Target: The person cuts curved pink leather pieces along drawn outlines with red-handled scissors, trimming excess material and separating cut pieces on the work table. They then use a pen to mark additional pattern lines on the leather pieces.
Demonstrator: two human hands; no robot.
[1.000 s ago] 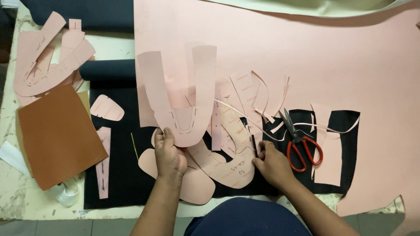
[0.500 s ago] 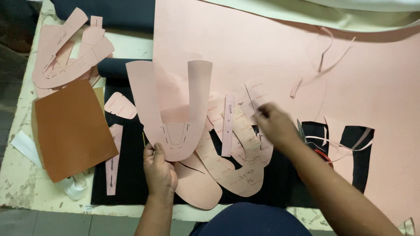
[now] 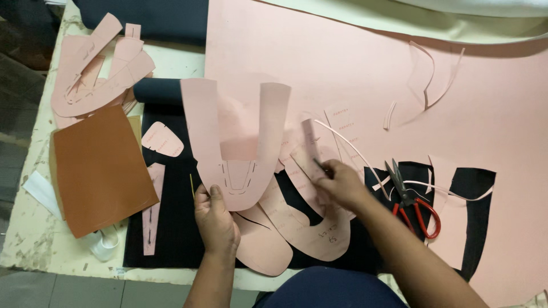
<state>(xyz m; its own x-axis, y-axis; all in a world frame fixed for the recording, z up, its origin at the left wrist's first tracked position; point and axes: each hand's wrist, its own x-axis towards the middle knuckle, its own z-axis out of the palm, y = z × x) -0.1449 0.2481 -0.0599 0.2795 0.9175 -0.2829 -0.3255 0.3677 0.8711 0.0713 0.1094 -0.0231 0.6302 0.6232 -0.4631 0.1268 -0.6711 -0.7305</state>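
On the black cloth at the table's near edge: U-shaped pink pattern piece, arms up, its curved base pinched by the left hand — thumb over, fingers under, likely to keep it off the heap. Right hand, fingers closed on a narrow pink strip among overlapping pink cut-outs. Red-handled scissors just beside, blades shut. Brown leather square to the left — apart.

One pair of red-handled scissors, one brown leather sheet, two hands.
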